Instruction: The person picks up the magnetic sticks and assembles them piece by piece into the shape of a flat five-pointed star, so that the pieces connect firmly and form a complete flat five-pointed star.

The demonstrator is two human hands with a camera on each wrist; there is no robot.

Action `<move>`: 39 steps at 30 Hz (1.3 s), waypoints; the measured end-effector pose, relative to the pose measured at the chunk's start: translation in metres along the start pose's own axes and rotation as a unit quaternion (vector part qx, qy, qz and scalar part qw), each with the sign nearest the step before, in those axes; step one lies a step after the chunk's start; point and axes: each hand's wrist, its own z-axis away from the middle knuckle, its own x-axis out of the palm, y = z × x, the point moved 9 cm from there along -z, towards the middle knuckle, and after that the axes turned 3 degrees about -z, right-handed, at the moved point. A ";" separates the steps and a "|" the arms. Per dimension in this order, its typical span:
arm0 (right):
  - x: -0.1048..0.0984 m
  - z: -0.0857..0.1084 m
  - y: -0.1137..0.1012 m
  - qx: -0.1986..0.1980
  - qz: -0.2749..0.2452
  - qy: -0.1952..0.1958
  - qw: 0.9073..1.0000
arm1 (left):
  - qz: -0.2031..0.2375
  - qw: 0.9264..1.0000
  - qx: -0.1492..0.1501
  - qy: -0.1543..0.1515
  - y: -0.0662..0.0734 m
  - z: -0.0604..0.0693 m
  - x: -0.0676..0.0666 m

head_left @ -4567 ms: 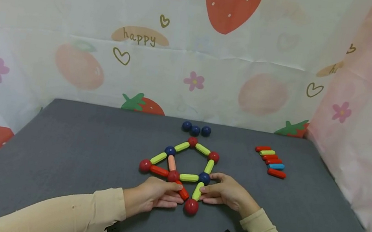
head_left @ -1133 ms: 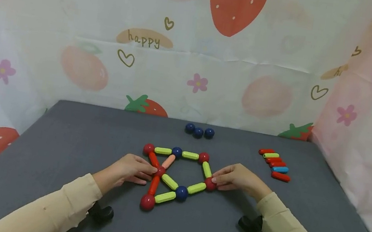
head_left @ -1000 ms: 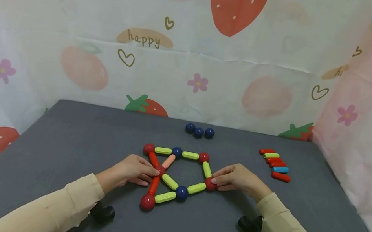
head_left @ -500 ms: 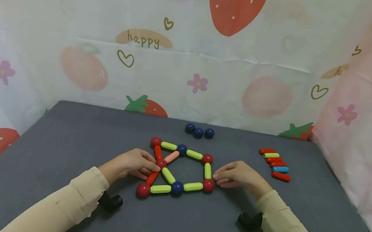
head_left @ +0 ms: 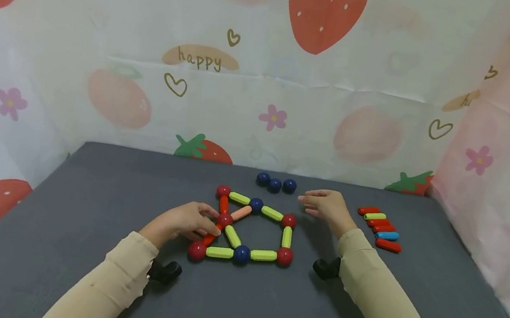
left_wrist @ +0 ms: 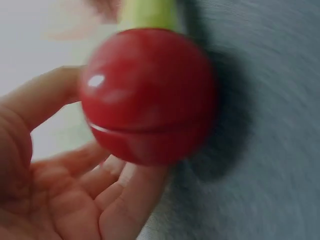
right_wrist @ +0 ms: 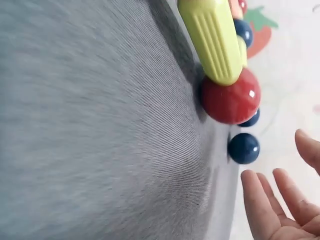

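A flat frame of magnetic rods and balls lies mid-table in the head view. Its left side has red balls at the far corner (head_left: 223, 192), centre (head_left: 224, 221) and near corner (head_left: 197, 251). My left hand (head_left: 187, 223) pinches the near red rod (head_left: 209, 239) below the centre ball; the near red ball (left_wrist: 150, 97) hides the contact in the left wrist view. A salmon rod (head_left: 241, 212) and lime rods link to blue balls. My right hand (head_left: 326, 207) hovers with nothing in it, fingers apart, right of three loose blue balls (head_left: 274, 185).
Several loose red, lime and blue rods (head_left: 381, 225) lie in a row at the right, beyond my right hand. A dark grey cloth covers the table (head_left: 253, 311). Behind it hangs a strawberry-print curtain (head_left: 295, 148).
My right hand has let go of the frame's near right red ball and moved away toward the loose blue balls. The frame has turned clockwise, its left end swinging away under my left hand.
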 end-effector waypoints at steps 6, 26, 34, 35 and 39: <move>0.005 -0.022 -0.006 -0.014 0.000 -0.010 1.000 | 0.008 1.000 0.017 -0.011 -0.003 0.000 0.000; 0.022 -0.057 -0.015 -0.018 -0.007 -0.005 1.000 | 0.047 0.998 0.026 0.012 -0.011 -0.005 -0.008; 0.026 -0.058 -0.018 -0.020 0.016 0.013 1.000 | 0.043 0.999 0.028 0.013 -0.011 -0.005 -0.006; 0.026 -0.058 -0.018 -0.020 0.016 0.016 1.000 | 0.043 0.999 0.027 0.014 -0.011 -0.005 -0.006; 0.025 -0.058 -0.017 -0.021 0.013 0.021 0.999 | 0.045 0.999 0.022 0.017 -0.013 -0.005 -0.007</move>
